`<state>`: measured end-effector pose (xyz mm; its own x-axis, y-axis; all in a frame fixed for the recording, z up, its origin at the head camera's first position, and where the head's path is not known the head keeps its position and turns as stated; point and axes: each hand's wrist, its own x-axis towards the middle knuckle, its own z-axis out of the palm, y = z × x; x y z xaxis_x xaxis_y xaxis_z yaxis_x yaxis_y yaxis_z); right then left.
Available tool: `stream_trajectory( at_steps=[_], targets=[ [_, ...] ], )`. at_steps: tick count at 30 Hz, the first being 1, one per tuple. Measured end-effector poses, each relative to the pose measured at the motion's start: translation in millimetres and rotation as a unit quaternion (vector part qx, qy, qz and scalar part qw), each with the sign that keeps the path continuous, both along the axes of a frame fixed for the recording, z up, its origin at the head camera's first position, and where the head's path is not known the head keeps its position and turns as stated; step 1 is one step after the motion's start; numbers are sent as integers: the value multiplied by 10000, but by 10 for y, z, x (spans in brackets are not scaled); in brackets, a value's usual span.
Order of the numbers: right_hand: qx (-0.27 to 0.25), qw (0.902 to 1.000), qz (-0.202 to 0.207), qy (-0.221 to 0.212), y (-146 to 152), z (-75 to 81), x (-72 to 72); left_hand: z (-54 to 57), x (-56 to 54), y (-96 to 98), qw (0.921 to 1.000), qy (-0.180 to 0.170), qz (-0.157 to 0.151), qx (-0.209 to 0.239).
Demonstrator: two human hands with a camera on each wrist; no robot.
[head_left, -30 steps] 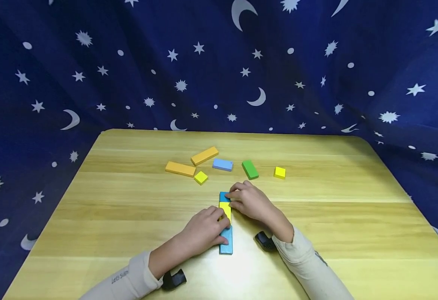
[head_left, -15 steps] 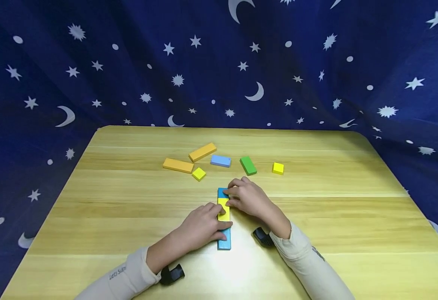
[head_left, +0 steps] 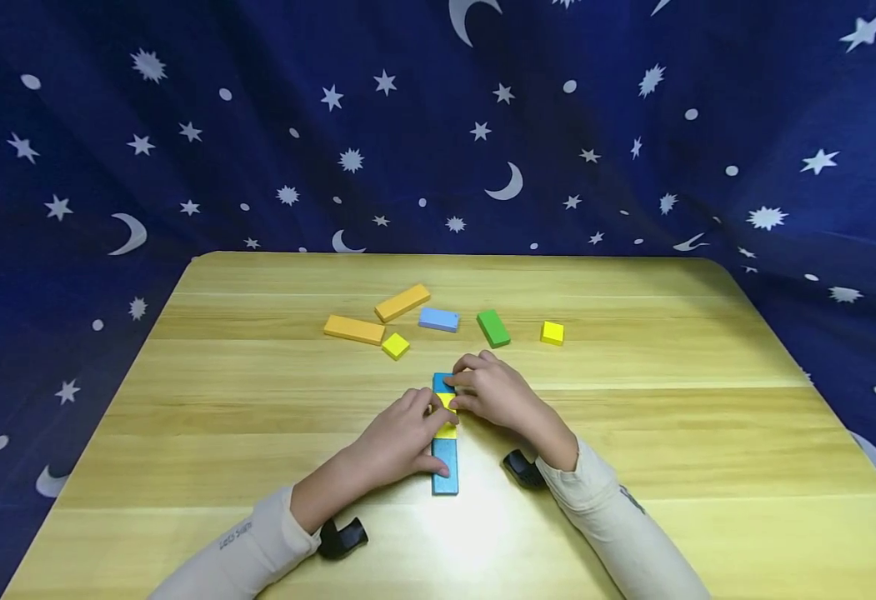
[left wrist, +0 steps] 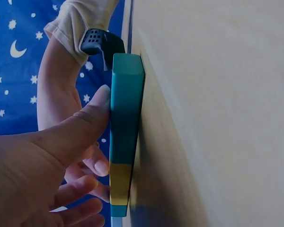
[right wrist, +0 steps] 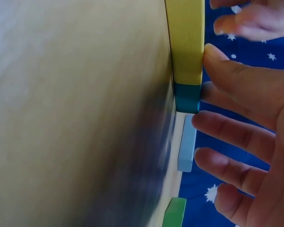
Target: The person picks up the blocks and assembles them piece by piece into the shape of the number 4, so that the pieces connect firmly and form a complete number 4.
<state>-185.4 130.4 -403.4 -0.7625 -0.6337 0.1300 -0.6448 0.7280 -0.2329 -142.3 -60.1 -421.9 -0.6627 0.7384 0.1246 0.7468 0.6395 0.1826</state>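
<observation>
Left hand, loosely spread, is touching near blue block; right hand, likewise spread, touching adjoining yellow block.

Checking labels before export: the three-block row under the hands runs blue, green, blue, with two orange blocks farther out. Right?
One error: the middle block is yellow, not green, per the head view. Near blue block, far blue block and both orange blocks are right.

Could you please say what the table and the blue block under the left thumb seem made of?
The table: wood or wood-look laminate, glossy, given its grain and glare. The blue block: possibly painted wood, smooth, evenly colored; plastic is possible.
</observation>
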Motion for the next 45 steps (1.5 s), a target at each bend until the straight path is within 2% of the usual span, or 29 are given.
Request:
stream_trajectory(
  at_steps=[3,6,14,19,25,34,41,45],
  targets=[
    [-3,10000,7,70,-3,3,-12,-23,-44,-8,9999,40,118,102],
    [11,9999,20,150,-3,2,-17,-31,-69,-12,9996,-96,181,173],
    [0,9999,103,120,1,-35,-14,0,-66,0,9934,-1071,399,-11],
    [-123,9999,97,-39,-9,-51,-2,-19,-49,-17,9892,-1405,411,79],
    [-118,9998,132,-112,-9,-61,-2,-34,-30,-34,9891,-1425,364,107],
    [36,9995,166,-268,21,24,-62,-11,-56,-15,9917,-1254,269,64],
    [33,9974,202,-694,11,56,-95,-18,-43,-9,9919,-1224,262,-205],
    [37,9964,250,-809,8,73,-117,-8,-30,-15,9930,-1142,229,-200]
  ],
)
